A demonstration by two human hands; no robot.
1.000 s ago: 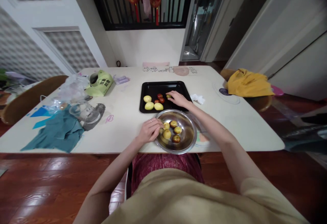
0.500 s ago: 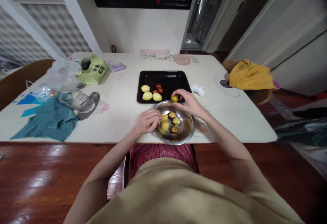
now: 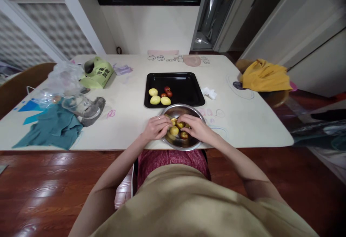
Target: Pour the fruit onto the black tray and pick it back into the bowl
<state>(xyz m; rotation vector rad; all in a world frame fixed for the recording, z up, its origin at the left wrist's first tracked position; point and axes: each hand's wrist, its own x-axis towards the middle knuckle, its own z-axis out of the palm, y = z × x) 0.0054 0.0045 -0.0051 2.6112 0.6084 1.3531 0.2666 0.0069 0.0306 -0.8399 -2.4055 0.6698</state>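
A shiny metal bowl at the table's front edge holds several small round fruits, some plain yellow, others mottled yellow and brown. My left hand is closed at the bowl's left rim, its fingertips reaching inside beside a yellow fruit; the exact grip is partly hidden. Inside the bowl, my right hand has its fingers closed around a mottled yellow-brown fruit. Just behind stands a black tray with yellow oval fruits and small red-brown fruits on its left half.
Crumpled white tissue lies right of the tray. To the left are a teal cloth, a clear plastic container, a plastic bag and a green paper box. A yellow cloth sits at the right end.
My right hand has come down from the bowl's far rim into the bowl, with the mottled fruit in its fingers. My left hand stays at the left rim.
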